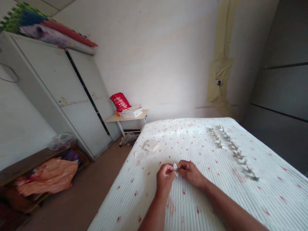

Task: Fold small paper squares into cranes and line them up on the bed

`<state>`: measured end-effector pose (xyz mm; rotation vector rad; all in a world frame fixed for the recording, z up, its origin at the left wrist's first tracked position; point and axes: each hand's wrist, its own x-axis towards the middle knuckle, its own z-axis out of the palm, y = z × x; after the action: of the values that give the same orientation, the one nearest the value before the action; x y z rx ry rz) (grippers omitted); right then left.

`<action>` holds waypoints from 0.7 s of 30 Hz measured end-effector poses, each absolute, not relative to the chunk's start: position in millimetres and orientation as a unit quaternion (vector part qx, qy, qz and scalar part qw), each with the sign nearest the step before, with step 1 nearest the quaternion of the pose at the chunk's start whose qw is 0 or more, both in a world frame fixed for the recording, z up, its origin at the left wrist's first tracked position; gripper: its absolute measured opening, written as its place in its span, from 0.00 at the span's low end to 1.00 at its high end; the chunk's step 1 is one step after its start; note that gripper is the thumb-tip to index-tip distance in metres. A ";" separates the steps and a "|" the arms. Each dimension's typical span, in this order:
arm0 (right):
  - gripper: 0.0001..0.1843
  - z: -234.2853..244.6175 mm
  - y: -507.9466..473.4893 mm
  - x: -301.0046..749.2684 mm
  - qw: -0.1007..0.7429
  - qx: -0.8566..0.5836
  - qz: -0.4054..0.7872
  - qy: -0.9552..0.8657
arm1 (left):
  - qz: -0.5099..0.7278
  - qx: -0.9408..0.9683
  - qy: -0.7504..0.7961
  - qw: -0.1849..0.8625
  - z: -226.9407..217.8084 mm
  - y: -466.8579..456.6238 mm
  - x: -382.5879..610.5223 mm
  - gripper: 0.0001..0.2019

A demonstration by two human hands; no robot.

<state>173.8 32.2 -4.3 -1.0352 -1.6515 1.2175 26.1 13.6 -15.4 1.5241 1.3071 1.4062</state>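
A small folded piece of printed paper (175, 166) is pinched between my two hands above the mattress. My left hand (165, 175) grips its left side with thumb and forefinger, the other fingers curled. From the right, my right hand (191, 172) closes on the same paper with its fingertips, partly covering it. Farther off to the left lies a loose pile of printed paper pieces (151, 145). On the right, several small folded paper figures (238, 154), looking like cranes, stand in two slanting rows.
The striped, flower-dotted mattress (192, 144) fills the foreground. Beyond its far left corner a small table (113, 118) bears a red bag (120, 102) and a white box (132, 112). A grey metal cabinet (79, 112) stands left, near a low wooden bench with orange cloth (50, 176).
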 end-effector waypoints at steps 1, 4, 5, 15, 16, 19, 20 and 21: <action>0.02 -4.4 32.4 173.7 0.410 -0.409 0.492 -0.650 | 0.539 0.578 0.504 0.348 -15.2 13.4 26.1 0.04; 0.03 -3.2 32.1 173.3 0.419 -0.407 0.505 -0.635 | 0.538 0.560 0.512 0.366 -15.3 13.1 26.6 0.06; 0.03 -2.3 31.8 173.0 0.422 -0.408 0.508 -0.630 | 0.538 0.557 0.516 0.366 -15.3 13.1 26.9 0.05; 0.04 1.7 29.4 170.2 0.422 -0.420 0.518 -0.614 | 0.537 0.555 0.528 0.354 -12.9 12.7 28.1 0.03; 0.04 1.3 29.5 170.0 0.423 -0.422 0.516 -0.614 | 0.536 0.557 0.527 0.352 -12.7 12.5 28.0 0.03; 0.04 0.8 29.4 169.2 0.426 -0.423 0.514 -0.613 | 0.536 0.561 0.522 0.355 -11.6 11.6 27.8 0.03; 0.04 0.9 29.2 168.9 0.426 -0.422 0.515 -0.612 | 0.536 0.561 0.518 0.359 -11.4 11.4 27.8 0.03; 0.04 1.1 29.0 168.7 0.426 -0.421 0.517 -0.611 | 0.537 0.562 0.515 0.362 -11.3 11.3 27.8 0.03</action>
<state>168.7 29.0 1.1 -1.0529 -1.5284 1.2921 27.8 11.3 -11.3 1.4460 1.3253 1.3828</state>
